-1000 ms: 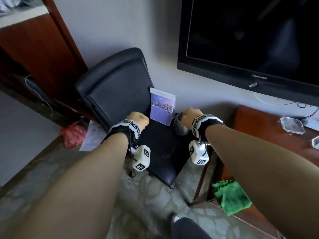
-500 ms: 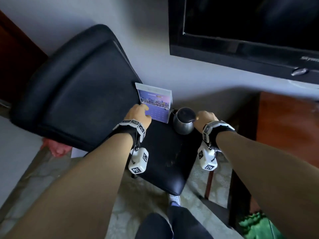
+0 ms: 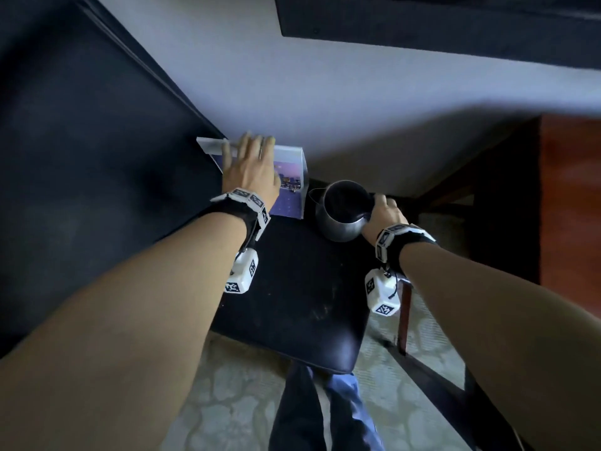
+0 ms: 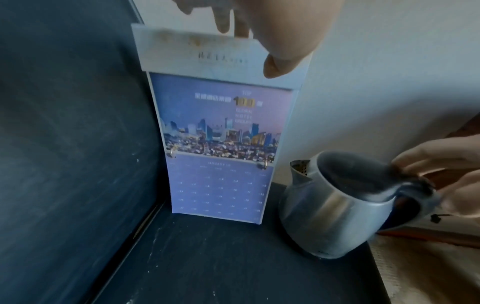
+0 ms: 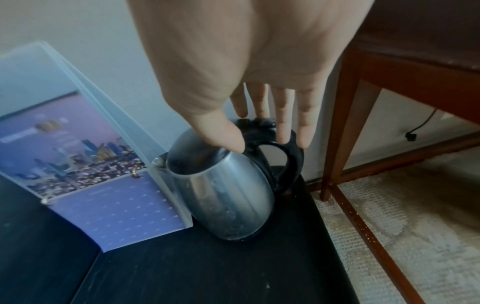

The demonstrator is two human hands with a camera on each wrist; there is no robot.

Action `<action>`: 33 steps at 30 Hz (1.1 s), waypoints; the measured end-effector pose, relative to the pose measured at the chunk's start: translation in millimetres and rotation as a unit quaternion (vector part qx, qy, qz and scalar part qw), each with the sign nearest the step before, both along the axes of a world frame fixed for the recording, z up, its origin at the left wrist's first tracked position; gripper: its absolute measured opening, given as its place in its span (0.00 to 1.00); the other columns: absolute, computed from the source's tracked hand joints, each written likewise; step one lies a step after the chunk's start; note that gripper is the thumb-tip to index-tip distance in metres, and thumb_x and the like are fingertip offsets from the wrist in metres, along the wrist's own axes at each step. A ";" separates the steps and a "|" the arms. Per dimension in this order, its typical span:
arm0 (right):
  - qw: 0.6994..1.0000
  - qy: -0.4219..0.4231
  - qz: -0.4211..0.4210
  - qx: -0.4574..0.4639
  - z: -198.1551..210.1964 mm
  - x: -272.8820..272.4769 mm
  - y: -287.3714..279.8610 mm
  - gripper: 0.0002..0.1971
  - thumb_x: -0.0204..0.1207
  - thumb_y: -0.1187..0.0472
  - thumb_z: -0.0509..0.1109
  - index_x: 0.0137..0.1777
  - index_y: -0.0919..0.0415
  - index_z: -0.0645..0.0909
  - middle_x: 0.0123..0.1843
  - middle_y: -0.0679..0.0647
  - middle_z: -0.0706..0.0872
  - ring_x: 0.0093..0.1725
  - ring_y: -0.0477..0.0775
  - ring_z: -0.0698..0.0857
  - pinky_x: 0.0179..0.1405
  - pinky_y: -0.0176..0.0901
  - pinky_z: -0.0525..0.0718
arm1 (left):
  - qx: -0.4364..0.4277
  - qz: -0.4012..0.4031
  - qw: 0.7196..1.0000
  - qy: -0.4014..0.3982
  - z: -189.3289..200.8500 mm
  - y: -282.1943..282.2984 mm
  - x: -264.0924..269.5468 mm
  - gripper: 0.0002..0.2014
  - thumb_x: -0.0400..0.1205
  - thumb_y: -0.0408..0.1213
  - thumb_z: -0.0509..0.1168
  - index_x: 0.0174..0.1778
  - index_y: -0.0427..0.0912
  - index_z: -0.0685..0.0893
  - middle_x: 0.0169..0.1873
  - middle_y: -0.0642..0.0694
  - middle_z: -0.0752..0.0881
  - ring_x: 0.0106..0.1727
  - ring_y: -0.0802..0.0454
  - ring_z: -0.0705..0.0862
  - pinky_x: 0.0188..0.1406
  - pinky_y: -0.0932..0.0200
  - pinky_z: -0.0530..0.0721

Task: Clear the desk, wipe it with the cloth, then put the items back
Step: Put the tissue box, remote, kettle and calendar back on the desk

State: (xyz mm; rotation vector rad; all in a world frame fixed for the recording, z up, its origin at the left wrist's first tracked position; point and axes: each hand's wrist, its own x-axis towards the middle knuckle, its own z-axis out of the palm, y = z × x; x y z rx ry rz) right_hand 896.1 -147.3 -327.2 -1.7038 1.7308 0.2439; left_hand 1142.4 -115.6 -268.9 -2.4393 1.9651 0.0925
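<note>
A purple desk calendar [image 3: 292, 190] [image 4: 221, 144] stands on the black chair seat [image 3: 292, 304], leaning against the backrest and wall. My left hand [image 3: 257, 157] [image 4: 252, 47] pinches its top edge, thumb on the front and fingers over the back. A steel kettle [image 3: 341, 219] [image 5: 223, 185] with a black handle [image 5: 285, 156] stands beside the calendar on the seat. My right hand [image 3: 383, 206] [image 5: 259, 142] hovers at the kettle's top. Its fingers [image 5: 283, 123] are straight over the handle and the thumb is at the rim.
The chair's tall black backrest [image 3: 97, 157] fills the left. A red-brown wooden desk [image 3: 569, 190] stands to the right, its leg [image 5: 335, 144] close to the kettle. A TV [image 3: 422, 21] hangs on the wall above. Patterned carpet [image 3: 227, 402] and my leg [image 3: 325, 411] are below.
The view has dropped closer to the chair seat. My left hand has risen to the calendar's top edge. My right hand has shifted onto the kettle's handle side. The green cloth has left the view.
</note>
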 end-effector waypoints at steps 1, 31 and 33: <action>1.000 0.002 -0.002 0.005 -5.6 1.3 -3.0 0.26 0.76 0.60 0.67 0.74 0.63 0.67 0.72 0.66 0.72 0.70 0.70 0.76 0.62 0.55 0.76 | -0.013 -0.001 1.000 -0.004 -7.1 -1.2 0.0 0.28 0.77 0.36 0.64 0.76 0.42 0.71 0.74 0.42 0.74 0.82 0.41 0.64 0.80 0.32 0.57; 0.993 -0.008 -0.102 0.057 57.7 -55.7 64.3 0.19 0.68 0.47 0.75 0.54 0.58 0.82 0.46 0.58 0.86 0.42 0.59 0.84 0.41 0.42 0.77 | 0.106 -0.122 0.986 -0.035 64.9 26.3 4.7 0.15 0.79 0.27 0.65 0.58 0.41 0.71 0.54 0.38 0.79 0.59 0.34 0.81 0.43 0.45 0.76; 0.991 -0.015 -0.125 0.042 83.0 -70.1 76.6 0.18 0.67 0.48 0.76 0.51 0.59 0.82 0.42 0.57 0.86 0.40 0.59 0.84 0.40 0.41 0.76 | 0.110 -0.131 0.985 -0.030 87.4 27.7 -7.0 0.12 0.81 0.30 0.64 0.57 0.42 0.70 0.53 0.38 0.80 0.56 0.33 0.83 0.39 0.47 0.75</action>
